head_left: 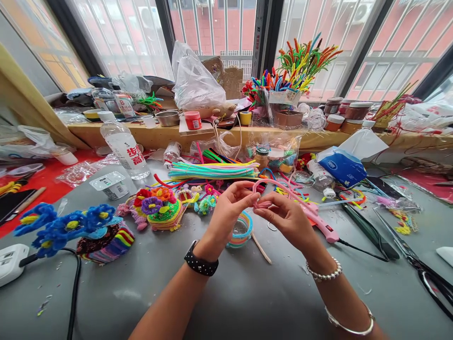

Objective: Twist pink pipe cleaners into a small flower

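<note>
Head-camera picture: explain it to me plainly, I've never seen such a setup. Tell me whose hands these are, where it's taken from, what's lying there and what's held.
There is no machine here: these are a person's two bare hands. The single picture comes from a camera worn on that person's head, looking forward and down.

The left hand and right hand pinch a bent, fuzzy pink strip at their fingertips. On the smooth grey table lie a round, pastel-striped coiled pot, a pink glue gun, a bundle of long, pastel fuzzy stems, large black-handled metal scissors, and, at the picture's left, blue fuzzy flowers with yellow centres.
</note>
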The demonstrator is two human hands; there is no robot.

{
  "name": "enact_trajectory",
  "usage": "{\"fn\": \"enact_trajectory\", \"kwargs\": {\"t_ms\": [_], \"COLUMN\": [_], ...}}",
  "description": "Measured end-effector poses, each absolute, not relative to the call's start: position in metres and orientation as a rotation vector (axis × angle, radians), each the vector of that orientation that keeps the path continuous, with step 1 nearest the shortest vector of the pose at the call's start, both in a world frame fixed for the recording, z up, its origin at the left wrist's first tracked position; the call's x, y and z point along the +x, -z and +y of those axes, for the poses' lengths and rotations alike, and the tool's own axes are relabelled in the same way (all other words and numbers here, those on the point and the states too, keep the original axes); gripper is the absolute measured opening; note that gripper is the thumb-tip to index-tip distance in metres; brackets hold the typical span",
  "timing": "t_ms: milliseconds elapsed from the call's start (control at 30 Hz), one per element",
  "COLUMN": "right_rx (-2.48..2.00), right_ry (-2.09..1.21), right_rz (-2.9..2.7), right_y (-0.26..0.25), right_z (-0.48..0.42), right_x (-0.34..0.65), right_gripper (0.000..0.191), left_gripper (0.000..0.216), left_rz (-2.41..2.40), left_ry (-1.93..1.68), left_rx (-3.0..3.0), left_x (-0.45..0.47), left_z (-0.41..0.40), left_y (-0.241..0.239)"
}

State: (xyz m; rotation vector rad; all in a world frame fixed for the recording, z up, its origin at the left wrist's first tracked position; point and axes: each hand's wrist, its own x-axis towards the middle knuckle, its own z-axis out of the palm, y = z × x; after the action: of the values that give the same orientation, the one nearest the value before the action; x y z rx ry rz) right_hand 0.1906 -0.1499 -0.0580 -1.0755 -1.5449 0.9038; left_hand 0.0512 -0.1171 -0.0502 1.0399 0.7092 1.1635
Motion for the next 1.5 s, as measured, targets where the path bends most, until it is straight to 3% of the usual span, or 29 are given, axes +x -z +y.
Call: {"fn": "enact_trajectory", "kwargs": {"t_ms": [400,500,567,733,900,1133,1500], "right_rx": [-0.886,-0.869,-0.879,-0.949,-0.97,-0.967,-0.98], "right_ry": [-1.003,-1.06,-1.103,-1.136,-1.109,-1.088,-1.038], "right_rz": [-1.554,-1.506,-1.463,-1.387,-1.393,-1.433,-1.316], "right_y": [0.054,0.053,0.053,0.051,0.05,0.048,0.054], "right_z": [-0.152,-0.153,-0.153,-0.153,-0.152,-0.154,-0.152], "right_x": [0.192,0.193,0.195,0.2,0.204,0.202,0.193], "right_gripper": [0.011,0.011,0.011,0.014,0.016,0.014,0.009], "left_gripper": [0.027,0.036,0.041,0.016,0.017,0.012,0.01], "left_rz": [0.667,0.668,0.683,0.757,0.792,0.612,0.867], "left_ry": [-1.066,-1.109,-1.195,-1.367,-1.461,-1.556,-1.586], "left_rx": [0.88,0.913,1.041,2.004,2.641,2.75,2.638], "left_x": [0.056,0.056,0.056,0.045,0.036,0.034,0.044], "left_z": [-0.119,-0.119,-0.12,-0.119,-0.118,-0.113,-0.119], "left_y": [0.05,0.051,0.051,0.045,0.041,0.044,0.046]}}
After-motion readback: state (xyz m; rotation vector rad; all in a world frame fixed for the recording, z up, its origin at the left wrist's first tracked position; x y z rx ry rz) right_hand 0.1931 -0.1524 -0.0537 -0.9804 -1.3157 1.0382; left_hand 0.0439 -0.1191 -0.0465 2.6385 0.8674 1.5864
